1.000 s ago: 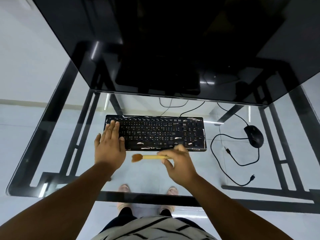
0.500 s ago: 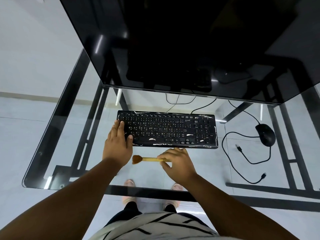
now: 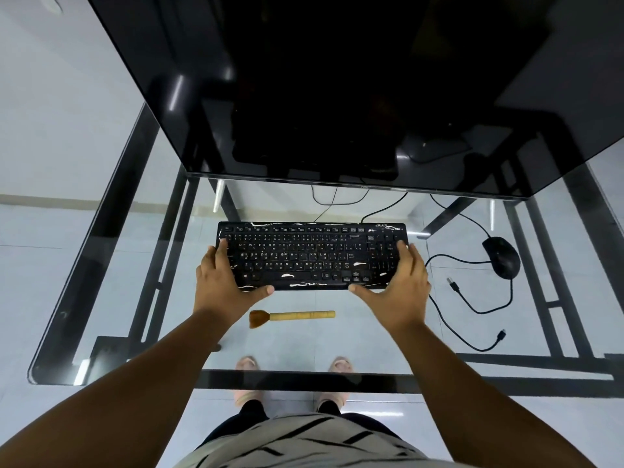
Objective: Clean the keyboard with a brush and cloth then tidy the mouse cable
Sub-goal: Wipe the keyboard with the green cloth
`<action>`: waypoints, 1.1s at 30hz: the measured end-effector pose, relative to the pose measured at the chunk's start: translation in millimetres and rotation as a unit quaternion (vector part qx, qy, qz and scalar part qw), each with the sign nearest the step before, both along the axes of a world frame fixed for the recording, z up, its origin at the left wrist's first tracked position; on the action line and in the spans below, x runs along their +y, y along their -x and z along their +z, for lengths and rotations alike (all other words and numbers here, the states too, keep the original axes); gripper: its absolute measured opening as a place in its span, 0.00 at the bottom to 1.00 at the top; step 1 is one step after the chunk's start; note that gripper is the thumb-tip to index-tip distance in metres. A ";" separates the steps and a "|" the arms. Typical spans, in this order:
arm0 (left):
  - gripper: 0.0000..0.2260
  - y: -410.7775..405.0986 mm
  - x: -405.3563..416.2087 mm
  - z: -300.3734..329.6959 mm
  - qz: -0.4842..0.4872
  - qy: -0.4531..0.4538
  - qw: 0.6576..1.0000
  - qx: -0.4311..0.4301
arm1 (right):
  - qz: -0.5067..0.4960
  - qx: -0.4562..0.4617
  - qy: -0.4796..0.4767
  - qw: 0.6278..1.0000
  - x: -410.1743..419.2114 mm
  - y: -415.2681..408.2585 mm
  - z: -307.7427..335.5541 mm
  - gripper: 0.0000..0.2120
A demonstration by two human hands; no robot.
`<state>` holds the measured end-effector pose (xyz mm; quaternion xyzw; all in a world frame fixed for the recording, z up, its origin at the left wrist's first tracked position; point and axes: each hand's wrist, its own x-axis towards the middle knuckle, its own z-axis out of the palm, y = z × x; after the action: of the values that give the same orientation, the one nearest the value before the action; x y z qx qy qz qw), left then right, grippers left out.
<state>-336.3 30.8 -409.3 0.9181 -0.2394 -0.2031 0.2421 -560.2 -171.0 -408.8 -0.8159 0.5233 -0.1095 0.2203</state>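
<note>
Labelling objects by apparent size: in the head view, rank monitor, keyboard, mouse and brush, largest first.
1. monitor
2. keyboard
3. brush: longer than the mouse, though slimmer, so this pair is unsure
4. mouse

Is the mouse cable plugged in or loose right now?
Loose: the mouse cable sprawls in loops on the glass desk, its plug end lying bare beside the keyboard.

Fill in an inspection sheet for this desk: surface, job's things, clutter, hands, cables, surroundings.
Surface: glass desk, dark metal frame.
Job's things: black keyboard with white smears; brush lying on the glass in front of it; no cloth seen.
Clutter: nothing seen.
Hands: left hand and right hand grip the keyboard's ends.
Cables: mouse cable looped loosely, plug free, beside the mouse.
Surroundings: dark monitor behind; tiled floor below.
</note>
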 end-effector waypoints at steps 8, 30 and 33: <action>0.61 -1.0 -3.1 0.2 -0.006 -0.012 1.000 -0.020 | -0.011 0.087 -0.052 0.995 -26.2 9.5 5.9 0.69; 0.59 -5.9 -11.7 3.6 0.004 0.033 0.999 -0.019 | -0.025 0.032 -0.067 0.997 -35.2 8.2 6.6 0.69; 0.58 -9.7 -18.2 4.9 -0.002 0.037 0.999 -0.024 | -0.030 0.027 -0.069 0.997 -40.3 6.9 7.1 0.68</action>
<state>-326.6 12.6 -404.4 0.9126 -0.2543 -0.1728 0.2696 -567.2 -211.3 -401.7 -0.7855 0.5594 -0.0569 0.2586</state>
